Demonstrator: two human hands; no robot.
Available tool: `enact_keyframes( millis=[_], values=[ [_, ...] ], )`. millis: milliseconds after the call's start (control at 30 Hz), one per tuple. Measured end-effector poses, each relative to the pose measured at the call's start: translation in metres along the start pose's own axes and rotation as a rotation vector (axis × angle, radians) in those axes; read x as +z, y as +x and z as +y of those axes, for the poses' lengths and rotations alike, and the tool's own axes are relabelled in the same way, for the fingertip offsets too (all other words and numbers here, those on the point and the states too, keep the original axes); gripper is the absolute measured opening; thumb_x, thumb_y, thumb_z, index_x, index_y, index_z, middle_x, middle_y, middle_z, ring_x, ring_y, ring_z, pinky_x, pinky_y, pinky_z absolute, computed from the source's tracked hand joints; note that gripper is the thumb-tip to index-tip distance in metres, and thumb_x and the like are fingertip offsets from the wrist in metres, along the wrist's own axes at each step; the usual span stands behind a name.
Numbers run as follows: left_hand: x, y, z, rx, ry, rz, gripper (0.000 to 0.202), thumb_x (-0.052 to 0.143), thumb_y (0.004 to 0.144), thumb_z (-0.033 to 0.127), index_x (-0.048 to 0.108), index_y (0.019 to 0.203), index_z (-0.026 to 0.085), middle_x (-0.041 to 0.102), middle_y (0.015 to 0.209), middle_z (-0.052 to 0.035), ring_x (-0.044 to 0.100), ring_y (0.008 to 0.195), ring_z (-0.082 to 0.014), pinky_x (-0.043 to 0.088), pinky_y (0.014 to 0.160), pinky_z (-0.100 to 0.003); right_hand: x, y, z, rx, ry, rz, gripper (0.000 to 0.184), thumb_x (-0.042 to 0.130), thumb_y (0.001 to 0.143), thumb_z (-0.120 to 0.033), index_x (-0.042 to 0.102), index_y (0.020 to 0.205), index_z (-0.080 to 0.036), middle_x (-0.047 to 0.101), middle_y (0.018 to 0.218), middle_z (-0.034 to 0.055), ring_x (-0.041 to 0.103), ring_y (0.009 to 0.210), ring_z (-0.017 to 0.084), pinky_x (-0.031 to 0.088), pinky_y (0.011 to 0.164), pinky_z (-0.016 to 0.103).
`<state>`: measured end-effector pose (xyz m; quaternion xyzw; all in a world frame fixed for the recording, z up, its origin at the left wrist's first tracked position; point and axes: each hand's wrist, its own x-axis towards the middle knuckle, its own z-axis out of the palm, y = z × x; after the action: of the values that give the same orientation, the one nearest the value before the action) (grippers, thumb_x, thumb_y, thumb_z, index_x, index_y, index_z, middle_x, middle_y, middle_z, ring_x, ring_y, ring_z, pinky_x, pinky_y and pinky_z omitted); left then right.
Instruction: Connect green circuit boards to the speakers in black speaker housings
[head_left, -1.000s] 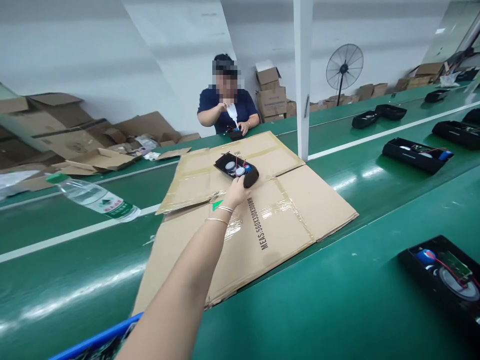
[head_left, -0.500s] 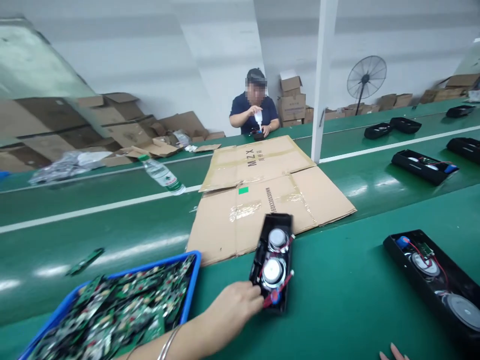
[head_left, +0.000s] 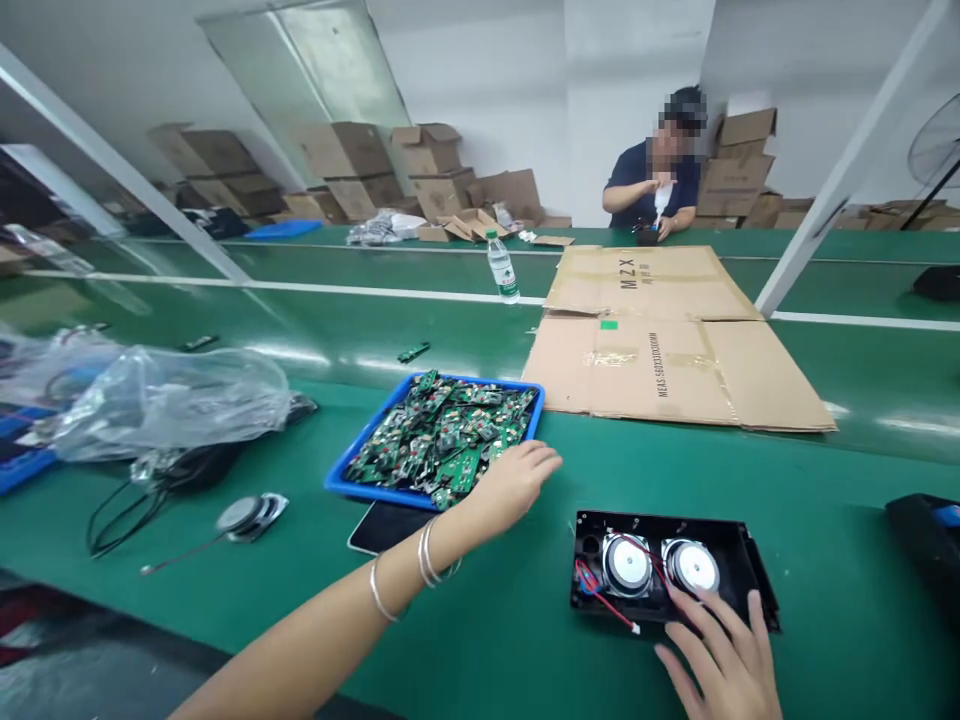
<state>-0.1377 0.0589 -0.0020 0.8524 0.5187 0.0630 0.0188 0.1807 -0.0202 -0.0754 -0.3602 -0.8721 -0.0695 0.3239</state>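
Observation:
A black speaker housing (head_left: 739, 560) lies flat on the green bench in front of me, its open side up. Two round silver speaker drivers (head_left: 627, 566) sit inside, with red wires (head_left: 611, 608) ending in a small white plug. My right hand (head_left: 724, 655) is open over the housing's near right part, fingers spread at the right driver; firm contact I cannot make out. My left hand (head_left: 521, 480) hovers beside the right edge of a blue tray (head_left: 337, 488), fingers stretched out and nothing visible in them. Green circuit boards (head_left: 450, 440) fill the tray in a heap.
A phone-like dark slab (head_left: 390, 528) lies partly under the tray. Left are a loose speaker (head_left: 247, 515) and a plastic bag (head_left: 180, 400). Beyond stand a water bottle (head_left: 503, 268), flattened cardboard (head_left: 637, 350) and a co-worker (head_left: 652, 170) holding a white bottle.
My view has swung left. The housing has turned sideways and now lies flat nearer me. My left hand has let go of it and moved beside the tray; my right hand has come over it.

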Motion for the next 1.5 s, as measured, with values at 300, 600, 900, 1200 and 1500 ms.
enact_keyframes(
  millis=[300, 600, 900, 1200, 1500],
  values=[
    [0.027, -0.012, -0.012, -0.2, -0.121, 0.118, 0.034, 0.042, 0.086, 0.003, 0.061, 0.11, 0.016, 0.069, 0.102, -0.0138, 0.058, 0.109, -0.0285, 0.032, 0.106, -0.055, -0.013, 0.088, -0.042, -0.144, 0.372, -0.107, 0.02, 0.046, 0.09, -0.008, 0.062, 0.101, -0.014, 0.06, 0.069, 0.0021, 0.051, 0.06, 0.014, 0.043, 0.055, 0.03],
    [-0.007, -0.046, 0.019, -0.378, -0.617, 0.353, 0.047, 0.059, 0.084, 0.024, 0.047, 0.129, 0.02, 0.066, 0.113, -0.008, 0.063, 0.103, -0.0207, 0.052, 0.093, -0.036, -0.019, 0.11, -0.043, 0.145, 0.868, -0.098, 0.021, 0.048, 0.091, -0.012, 0.067, 0.096, -0.021, 0.066, 0.095, 0.006, 0.061, 0.087, 0.015, 0.052, 0.072, 0.028],
    [0.008, -0.086, 0.056, -0.589, -1.22, 0.46, 0.042, 0.074, 0.072, 0.02, 0.062, 0.113, 0.021, 0.071, 0.099, -0.0049, 0.066, 0.095, -0.0205, 0.053, 0.088, -0.035, 0.004, 0.133, -0.039, 0.964, 1.262, 0.008, 0.019, 0.071, 0.077, -0.035, 0.062, 0.083, -0.019, 0.066, 0.069, 0.0005, 0.062, 0.06, 0.014, 0.051, 0.059, 0.026],
    [-0.001, -0.091, 0.069, -0.307, -0.928, 0.441, 0.054, 0.073, 0.073, 0.009, 0.056, 0.121, 0.026, 0.071, 0.098, -0.0012, 0.063, 0.091, -0.0158, 0.053, 0.081, -0.028, -0.009, 0.14, -0.064, 0.329, 0.764, -0.324, 0.012, 0.053, 0.09, -0.019, 0.06, 0.08, -0.021, 0.058, 0.068, -0.0025, 0.049, 0.063, 0.011, 0.038, 0.062, 0.026],
    [0.005, -0.086, 0.082, -0.324, -1.519, 0.652, 0.078, 0.085, 0.061, 0.023, 0.047, 0.129, 0.028, 0.073, 0.09, -0.0014, 0.067, 0.076, -0.0138, 0.055, 0.065, -0.02, -0.01, 0.137, -0.066, 0.319, 0.794, -0.34, 0.012, 0.054, 0.089, -0.016, 0.058, 0.079, -0.02, 0.057, 0.068, -0.0038, 0.05, 0.063, 0.01, 0.037, 0.063, 0.025]
  ],
)
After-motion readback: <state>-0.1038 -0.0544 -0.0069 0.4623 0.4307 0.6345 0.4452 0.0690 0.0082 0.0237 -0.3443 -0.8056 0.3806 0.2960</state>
